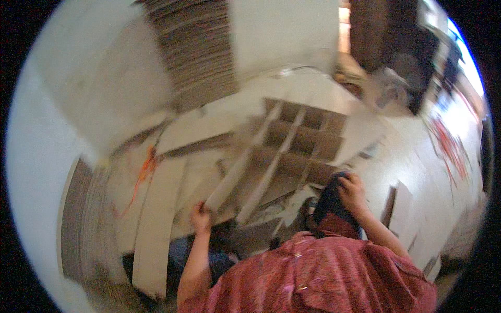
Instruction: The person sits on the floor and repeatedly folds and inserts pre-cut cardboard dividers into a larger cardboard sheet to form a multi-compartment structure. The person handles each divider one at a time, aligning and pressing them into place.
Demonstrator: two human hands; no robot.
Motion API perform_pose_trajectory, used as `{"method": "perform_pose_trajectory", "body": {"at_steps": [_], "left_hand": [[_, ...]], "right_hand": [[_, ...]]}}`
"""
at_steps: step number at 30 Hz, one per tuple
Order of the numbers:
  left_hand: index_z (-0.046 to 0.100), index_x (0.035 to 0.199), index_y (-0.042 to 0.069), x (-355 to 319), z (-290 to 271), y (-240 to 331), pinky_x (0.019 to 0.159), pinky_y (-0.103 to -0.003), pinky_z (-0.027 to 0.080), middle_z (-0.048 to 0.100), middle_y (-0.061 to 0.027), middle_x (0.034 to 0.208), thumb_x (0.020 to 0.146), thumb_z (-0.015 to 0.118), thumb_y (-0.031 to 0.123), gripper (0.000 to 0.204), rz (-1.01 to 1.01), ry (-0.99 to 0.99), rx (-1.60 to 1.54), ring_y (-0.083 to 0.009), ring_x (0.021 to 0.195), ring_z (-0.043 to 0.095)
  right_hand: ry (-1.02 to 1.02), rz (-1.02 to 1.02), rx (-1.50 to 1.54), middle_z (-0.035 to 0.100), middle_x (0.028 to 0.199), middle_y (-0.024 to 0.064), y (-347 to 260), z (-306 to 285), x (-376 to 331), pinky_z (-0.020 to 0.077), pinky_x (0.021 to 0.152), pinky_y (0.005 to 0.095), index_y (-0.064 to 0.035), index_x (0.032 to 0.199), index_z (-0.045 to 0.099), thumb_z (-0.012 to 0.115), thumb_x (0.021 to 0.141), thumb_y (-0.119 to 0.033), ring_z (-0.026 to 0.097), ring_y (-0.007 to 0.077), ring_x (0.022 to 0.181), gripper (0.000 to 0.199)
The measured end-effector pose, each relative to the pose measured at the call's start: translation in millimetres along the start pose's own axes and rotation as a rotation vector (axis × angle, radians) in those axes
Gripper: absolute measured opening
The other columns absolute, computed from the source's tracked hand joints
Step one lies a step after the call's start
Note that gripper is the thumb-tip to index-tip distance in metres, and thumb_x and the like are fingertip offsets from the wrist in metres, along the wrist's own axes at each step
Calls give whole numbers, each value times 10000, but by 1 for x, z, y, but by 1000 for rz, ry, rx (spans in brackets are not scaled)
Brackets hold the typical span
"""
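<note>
A brown cardboard divider [305, 133], made of crossed strips that form several open cells, slants across the space in front of me. My left hand [201, 218] is closed on the near left end of one of its long strips. Over my right knee, my right hand [353, 194] has its fingers curled at the divider's near right corner. Motion blurs the grip there. Beside my left leg leans a long flat cardboard strip [154, 229].
Stacks of cardboard sheets stand at the far wall [195, 52] and at the left [86, 224]. Orange strapping [146, 169] lies on the left, red strands [450, 146] at the far right. A cardboard piece [399, 206] is right of my knee. Loose scraps lie between my legs.
</note>
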State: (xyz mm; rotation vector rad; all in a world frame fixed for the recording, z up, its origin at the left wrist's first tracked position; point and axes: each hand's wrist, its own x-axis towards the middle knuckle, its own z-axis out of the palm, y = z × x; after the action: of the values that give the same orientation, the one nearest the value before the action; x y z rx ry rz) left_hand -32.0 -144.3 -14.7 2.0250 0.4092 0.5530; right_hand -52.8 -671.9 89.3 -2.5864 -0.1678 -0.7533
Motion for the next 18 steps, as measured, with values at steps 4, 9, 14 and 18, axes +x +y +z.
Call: {"method": "perform_pose_trajectory", "body": {"at_steps": [4, 9, 14, 18], "left_hand": [[653, 1017, 45, -6, -14, 60, 767, -345, 476, 671, -130, 933, 845, 599, 189, 231, 124, 21, 156, -239, 854, 634], [651, 1010, 49, -8, -19, 39, 767, -365, 482, 662, -144, 932, 834, 606, 191, 231, 24, 40, 144, -273, 868, 636], [643, 1035, 54, -8, -15, 43, 800, -361, 481, 660, -147, 957, 824, 604, 164, 241, 125, 56, 110, -279, 908, 629], [631, 1062, 33, -16, 5, 59, 827, -334, 466, 651, -124, 1032, 795, 589, 92, 277, -172, -124, -27, -227, 946, 609]], "right_hand": [[-36, -58, 28, 549, 1142, 188, -7, 3, 7, 412, 932, 409, 18, 1009, 624, 629, 752, -50, 506, 366, 1077, 266], [-69, 53, 120, 564, 1131, 176, 5, 18, 16, 401, 938, 380, 29, 1113, 577, 540, 865, -122, 514, 323, 1089, 293], [48, 48, 446, 578, 1165, 141, 10, 34, 19, 389, 947, 331, 40, 1201, 517, 431, 945, -214, 535, 231, 1073, 371], [-45, 163, 730, 621, 1037, 128, -18, 22, 5, 446, 849, 330, 20, 1113, 563, 541, 871, -155, 572, 241, 951, 299]]}}
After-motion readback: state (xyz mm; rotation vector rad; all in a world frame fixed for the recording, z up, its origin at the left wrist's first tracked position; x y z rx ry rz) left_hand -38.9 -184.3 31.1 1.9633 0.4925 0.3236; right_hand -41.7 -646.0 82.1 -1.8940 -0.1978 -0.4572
